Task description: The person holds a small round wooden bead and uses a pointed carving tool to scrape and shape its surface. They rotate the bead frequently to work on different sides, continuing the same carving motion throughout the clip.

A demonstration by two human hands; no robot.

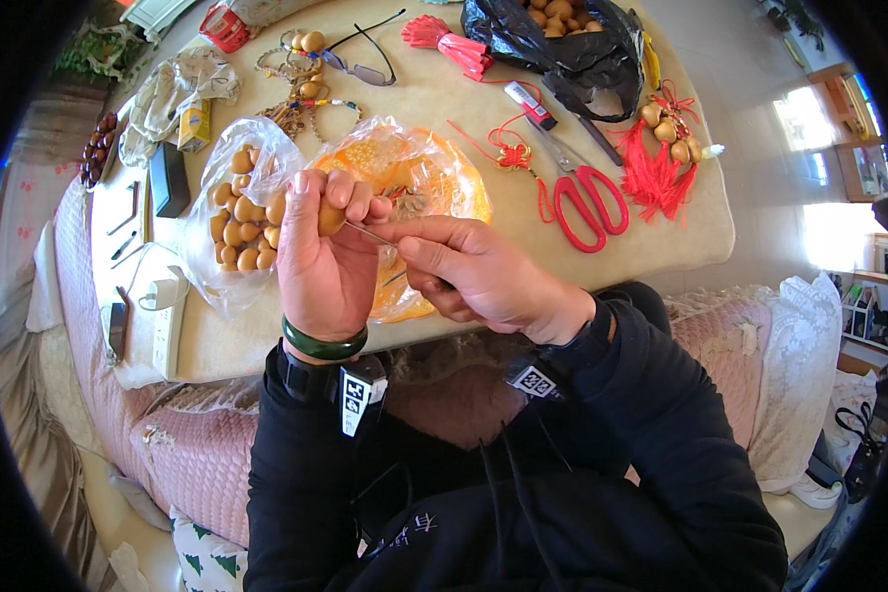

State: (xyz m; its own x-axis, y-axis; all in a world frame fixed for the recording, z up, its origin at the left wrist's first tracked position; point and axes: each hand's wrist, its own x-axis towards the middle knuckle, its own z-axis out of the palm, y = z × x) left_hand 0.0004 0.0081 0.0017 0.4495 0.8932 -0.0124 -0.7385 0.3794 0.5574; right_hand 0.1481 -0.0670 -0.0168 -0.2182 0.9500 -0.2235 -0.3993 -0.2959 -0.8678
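Observation:
My left hand (318,276), wearing a green bangle, pinches a small tan gourd (332,219) between thumb and fingers. A thin metal needle-like tool (370,235) is held in my right hand (488,271), its tip at the gourd; whether it enters the surface I cannot tell. Just left of my left hand, a clear plastic bag (277,150) holds several more tan gourds (232,233). Beyond and partly behind both hands lies an orange patterned sheet or tray under clear plastic (459,178), with small metallic-looking pieces (405,197) on it.
Red-handled scissors (614,192) lie to the right, near a red knotted cord (515,156) and gourds with red tassels (651,183). A black bag of gourds (503,44) stands at the far side. Glasses (369,74), a dark box (169,181) and a power strip (167,331) are leftward.

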